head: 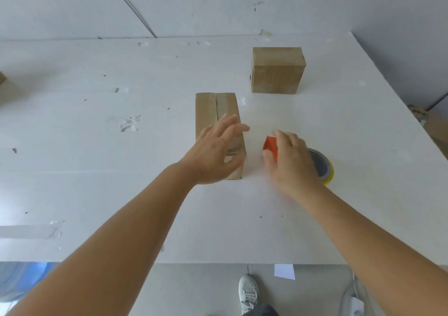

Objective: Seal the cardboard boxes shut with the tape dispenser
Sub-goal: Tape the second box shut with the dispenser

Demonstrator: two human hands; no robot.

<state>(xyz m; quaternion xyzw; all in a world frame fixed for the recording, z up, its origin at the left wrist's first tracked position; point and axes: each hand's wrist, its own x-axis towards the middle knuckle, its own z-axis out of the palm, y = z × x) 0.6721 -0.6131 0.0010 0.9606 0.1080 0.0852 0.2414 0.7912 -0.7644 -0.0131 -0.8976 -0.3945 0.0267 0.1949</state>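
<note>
A long cardboard box (213,111) lies in the middle of the white table (97,145), with clear tape along its top seam. My left hand (218,150) is spread open over its near end, fingers straight. Just to its right, my right hand (291,162) lies on the tape dispenser (270,145), whose red part shows at my fingertips; its tape roll with a yellow rim (326,167) pokes out behind the hand. My right hand is blurred and hides its grip. A second, cube-shaped cardboard box (277,70) stands further back on the right, taped across the top.
The table's near edge runs across the bottom of the view, with my white shoe (248,294) and a scrap of paper (284,271) on the floor below. A corner of another cardboard piece (2,78) shows at the far left. Cardboard lies on the floor at the right (434,126).
</note>
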